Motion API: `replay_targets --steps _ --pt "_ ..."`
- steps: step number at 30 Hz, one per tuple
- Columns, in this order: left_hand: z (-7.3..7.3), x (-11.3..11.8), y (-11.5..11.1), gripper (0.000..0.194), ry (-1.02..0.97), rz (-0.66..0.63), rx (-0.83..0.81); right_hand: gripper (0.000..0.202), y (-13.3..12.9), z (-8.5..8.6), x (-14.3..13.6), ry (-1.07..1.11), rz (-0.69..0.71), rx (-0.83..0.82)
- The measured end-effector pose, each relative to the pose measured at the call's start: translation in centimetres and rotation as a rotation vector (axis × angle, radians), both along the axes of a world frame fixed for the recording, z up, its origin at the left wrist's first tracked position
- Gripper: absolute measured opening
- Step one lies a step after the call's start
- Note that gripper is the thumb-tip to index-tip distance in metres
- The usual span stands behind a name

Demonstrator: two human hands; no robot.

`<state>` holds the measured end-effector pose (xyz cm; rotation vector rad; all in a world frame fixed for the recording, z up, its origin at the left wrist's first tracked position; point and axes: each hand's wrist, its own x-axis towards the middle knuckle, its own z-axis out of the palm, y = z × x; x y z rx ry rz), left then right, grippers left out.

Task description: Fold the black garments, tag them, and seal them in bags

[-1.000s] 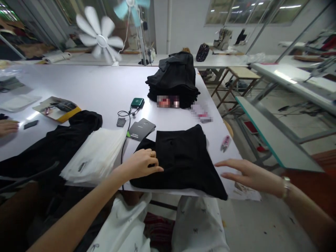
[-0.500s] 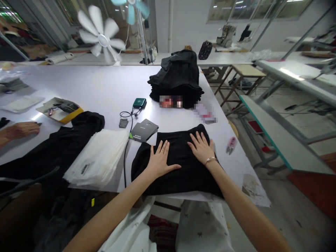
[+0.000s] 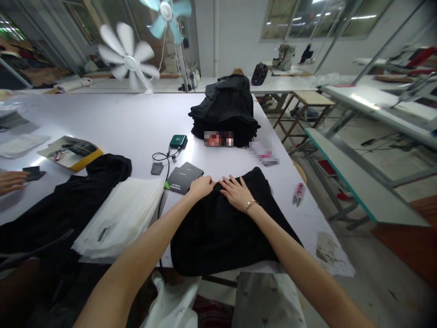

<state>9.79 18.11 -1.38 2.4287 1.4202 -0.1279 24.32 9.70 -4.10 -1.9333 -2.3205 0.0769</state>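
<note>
A black garment [image 3: 221, 232] lies on the white table [image 3: 129, 118] at its front edge. My left hand [image 3: 202, 187] is closed on the garment's far left edge, fingers pinched together. Just right of it, my right hand [image 3: 237, 193] rests flat on the cloth near the same far edge, fingers spread. Grey booklets [image 3: 184, 176] lie beyond my left hand. To the right of the garment is a pair of pink thread snips [image 3: 298, 194].
A pile of black garments [image 3: 225, 105] stands farther back. White plastic bags [image 3: 119, 218] and another black garment [image 3: 68, 196] lie left. A cable runs from a green box [image 3: 178, 141]. Another person's hand [image 3: 12, 181] is at the far left, beside an open carton [image 3: 71, 152].
My left hand has gone from lying spread to pinching the garment's far edge. My right hand has slid left, towards it. The garment's upper left part has shifted. The other person's hand moved left.
</note>
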Motion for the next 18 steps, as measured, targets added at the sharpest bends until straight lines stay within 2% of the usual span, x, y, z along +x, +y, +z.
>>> replay_targets --steps 2,6,8,10,13,16,18 --pt "-0.3 -1.0 0.3 0.032 0.015 0.028 -0.021 0.048 0.1 -0.6 0.9 -0.012 -0.065 0.016" --pt "-0.3 -2.4 -0.8 0.033 0.032 0.087 0.017 0.052 0.3 -0.7 4.1 -0.039 -0.377 -0.027" --pt "-0.2 -2.3 -1.4 0.033 0.027 0.09 0.039 0.054 0.3 -0.7 5.3 -0.064 -0.461 -0.035" --pt "0.0 -2.0 -1.8 0.031 0.003 0.078 0.059 0.056 0.1 -0.9 5.9 -0.1 -0.453 0.001" --pt "0.8 -2.0 -1.8 0.027 -0.06 0.05 0.101 0.056 -0.2 -0.9 5.9 -0.117 -0.358 0.008" --pt "1.7 -4.2 -2.0 0.025 -0.158 0.054 0.152 0.056 -0.3 0.0 5.3 -0.106 -0.361 -0.03" --pt "2.0 -6.8 -2.6 0.023 -0.232 0.101 0.137 0.056 -0.8 1.1 3.9 -0.096 -0.351 0.035"
